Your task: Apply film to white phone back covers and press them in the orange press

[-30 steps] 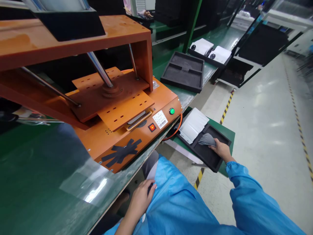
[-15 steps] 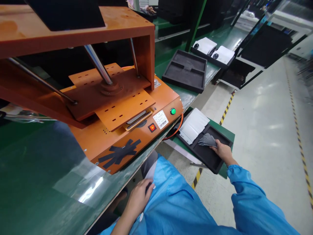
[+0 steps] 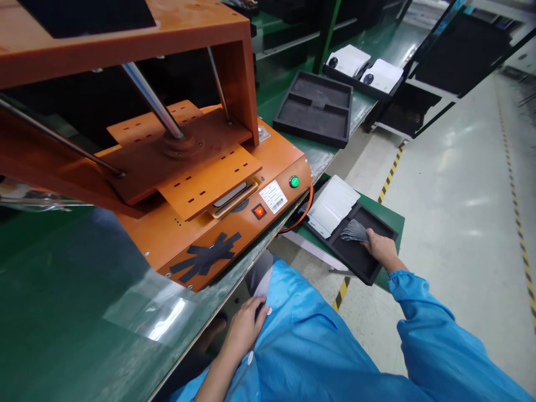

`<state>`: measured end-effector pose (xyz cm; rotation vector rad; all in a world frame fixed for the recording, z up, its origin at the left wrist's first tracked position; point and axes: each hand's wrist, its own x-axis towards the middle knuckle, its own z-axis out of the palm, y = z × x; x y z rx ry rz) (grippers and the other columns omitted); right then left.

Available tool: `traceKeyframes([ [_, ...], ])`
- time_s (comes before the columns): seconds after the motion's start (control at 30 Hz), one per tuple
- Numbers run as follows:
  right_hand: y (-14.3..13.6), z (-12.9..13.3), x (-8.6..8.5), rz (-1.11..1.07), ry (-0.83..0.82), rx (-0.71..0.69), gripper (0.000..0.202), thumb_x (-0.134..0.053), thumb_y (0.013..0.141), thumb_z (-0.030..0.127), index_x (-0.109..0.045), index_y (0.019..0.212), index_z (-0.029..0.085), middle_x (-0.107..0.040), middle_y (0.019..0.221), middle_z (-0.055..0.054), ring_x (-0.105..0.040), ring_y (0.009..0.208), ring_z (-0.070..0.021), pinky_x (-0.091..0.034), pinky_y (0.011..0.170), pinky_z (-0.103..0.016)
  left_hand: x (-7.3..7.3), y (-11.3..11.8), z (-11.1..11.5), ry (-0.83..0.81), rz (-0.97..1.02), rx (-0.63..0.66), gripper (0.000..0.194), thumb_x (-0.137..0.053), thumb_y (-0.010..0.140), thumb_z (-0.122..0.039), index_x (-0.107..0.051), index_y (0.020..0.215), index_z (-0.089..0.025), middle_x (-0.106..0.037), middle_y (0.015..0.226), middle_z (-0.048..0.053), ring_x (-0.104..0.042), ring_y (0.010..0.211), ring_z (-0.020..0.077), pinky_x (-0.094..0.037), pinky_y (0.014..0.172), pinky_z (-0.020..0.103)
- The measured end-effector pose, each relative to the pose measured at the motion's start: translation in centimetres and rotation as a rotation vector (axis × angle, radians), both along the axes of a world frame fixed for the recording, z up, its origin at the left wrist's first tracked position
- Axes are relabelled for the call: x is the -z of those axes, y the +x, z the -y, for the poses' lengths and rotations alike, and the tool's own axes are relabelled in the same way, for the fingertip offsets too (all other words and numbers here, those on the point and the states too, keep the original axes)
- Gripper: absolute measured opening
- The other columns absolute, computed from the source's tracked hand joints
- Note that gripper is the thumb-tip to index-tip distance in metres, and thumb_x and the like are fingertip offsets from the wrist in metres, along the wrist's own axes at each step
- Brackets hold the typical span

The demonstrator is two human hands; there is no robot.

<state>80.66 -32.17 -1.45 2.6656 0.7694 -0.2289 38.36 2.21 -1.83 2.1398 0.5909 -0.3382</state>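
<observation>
My right hand (image 3: 382, 249) is closed on the near end of a fanned bundle of thin grey pieces (image 3: 354, 231). It holds the bundle over the right compartment of a black tray (image 3: 368, 273). A stack of white sheet-like pieces (image 3: 335, 205) lies in that tray's other compartment. My left hand (image 3: 245, 326) rests on my lap against the blue coat, thumb apart from its loosely bent fingers. The gap between them looks dark, and nothing held there can be made out.
An orange press machine (image 3: 201, 223) with a green button (image 3: 294, 182) and a lit red switch (image 3: 259, 211) stands on the green bench (image 3: 62, 312). Behind it lie a black two-compartment tray (image 3: 314, 109) and another tray with white pieces (image 3: 383, 75). An orange hose (image 3: 310, 204) hangs near the tray.
The whole view has shifted slightly. My right hand still grips the grey bundle over the tray, and my left hand stays on my lap.
</observation>
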Motion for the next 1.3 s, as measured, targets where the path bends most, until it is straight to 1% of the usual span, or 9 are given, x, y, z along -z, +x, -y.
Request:
traceKeyframes([
  [0.17, 0.5, 1.2, -1.2, 0.002, -0.019, 0.025, 0.037, -0.048, 0.099, 0.047, -0.049, 0.122, 0.018, -0.073, 0.094, -0.013, -0.072, 0.083, -0.0288, -0.038, 0.058, -0.029, 0.3, 0.0, 0.3, -0.002, -0.007, 0.0, 0.033, -0.044, 0.099, -0.044, -0.068, 0.111, -0.024, -0.07, 0.119, 0.01, -0.067, 0.112, 0.0254, -0.05, 0.098, 0.037],
  [0.33, 3.7, 3.2, -2.5, 0.053, -0.029, 0.13, 0.039, -0.047, 0.099, 0.045, -0.049, 0.124, 0.015, -0.073, 0.098, -0.017, -0.072, 0.085, -0.0318, -0.043, 0.062, -0.033, 0.9, 1.1, 0.8, 0.002, -0.039, 0.016, 0.034, -0.041, 0.1, -0.046, -0.065, 0.095, -0.023, -0.069, 0.105, 0.008, -0.067, 0.098, 0.0238, -0.05, 0.089, 0.035],
  [0.4, 5.3, 3.4, -2.3, 0.046, -0.03, 0.155, 0.04, -0.048, 0.099, 0.046, -0.049, 0.124, 0.015, -0.073, 0.096, -0.018, -0.072, 0.086, -0.0331, -0.045, 0.064, -0.034, 1.2, 1.6, 0.9, 0.001, -0.043, 0.019, 0.034, -0.04, 0.1, -0.047, -0.064, 0.093, -0.023, -0.068, 0.103, 0.008, -0.067, 0.097, 0.0241, -0.05, 0.088, 0.036],
  [0.57, 8.2, 2.8, -0.6, -0.019, -0.003, 0.173, 0.048, -0.052, 0.097, 0.051, -0.048, 0.129, 0.015, -0.073, 0.099, -0.019, -0.072, 0.09, -0.0354, -0.049, 0.068, -0.037, 1.4, 2.0, 1.2, -0.019, -0.037, -0.002, 0.035, -0.04, 0.099, -0.05, -0.063, 0.095, -0.024, -0.067, 0.104, 0.007, -0.067, 0.097, 0.0236, -0.05, 0.088, 0.035],
  [0.77, 10.2, 2.0, 0.5, -0.143, 0.078, 0.087, 0.068, -0.072, 0.084, 0.043, -0.043, 0.139, 0.016, -0.068, 0.122, -0.019, -0.068, 0.106, -0.0324, -0.05, 0.08, -0.034, 1.3, 2.1, 1.3, -0.013, -0.066, -0.01, 0.037, -0.04, 0.099, -0.053, -0.061, 0.088, -0.024, -0.066, 0.097, 0.007, -0.067, 0.093, 0.0234, -0.05, 0.085, 0.035],
  [0.9, 11.2, 1.0, 1.0, -0.145, 0.131, 0.068, 0.072, -0.072, 0.082, 0.038, -0.04, 0.142, 0.014, -0.068, 0.122, -0.019, -0.068, 0.104, -0.0332, -0.051, 0.082, -0.036, 1.6, 1.9, 1.2, 0.002, -0.07, 0.005, 0.037, -0.039, 0.1, -0.052, -0.06, 0.089, -0.024, -0.066, 0.099, 0.007, -0.066, 0.093, 0.0229, -0.049, 0.087, 0.035],
  [1.1, 12.3, 0.5, 1.7, -0.192, 0.218, -0.004, 0.087, -0.079, 0.075, 0.04, -0.037, 0.148, 0.017, -0.06, 0.137, -0.016, -0.062, 0.119, -0.0291, -0.05, 0.095, -0.033, 1.8, 1.5, 1.1, -0.005, -0.066, -0.031, 0.036, -0.042, 0.099, -0.052, -0.06, 0.085, -0.024, -0.066, 0.094, 0.005, -0.066, 0.088, 0.0216, -0.049, 0.082, 0.032],
  [1.2, 12.8, 0.9, 1.7, -0.18, 0.238, -0.023, 0.098, -0.082, 0.07, 0.046, -0.036, 0.151, 0.017, -0.059, 0.134, -0.016, -0.057, 0.124, -0.033, -0.048, 0.1, -0.038, 1.7, 1.4, 1.2, -0.003, -0.076, -0.031, 0.036, -0.04, 0.099, -0.052, -0.059, 0.086, -0.023, -0.065, 0.096, 0.006, -0.066, 0.089, 0.022, -0.049, 0.083, 0.032],
  [1.3, 12.7, 1.5, 1.6, -0.131, 0.255, -0.003, 0.116, -0.083, 0.067, 0.054, -0.024, 0.158, 0.013, -0.055, 0.135, -0.022, -0.053, 0.127, -0.0397, -0.046, 0.103, -0.045, 1.7, 1.1, 1.3, -0.011, -0.082, -0.033, 0.036, -0.039, 0.1, -0.051, -0.059, 0.088, -0.024, -0.065, 0.096, 0.006, -0.066, 0.09, 0.022, -0.049, 0.085, 0.033],
])
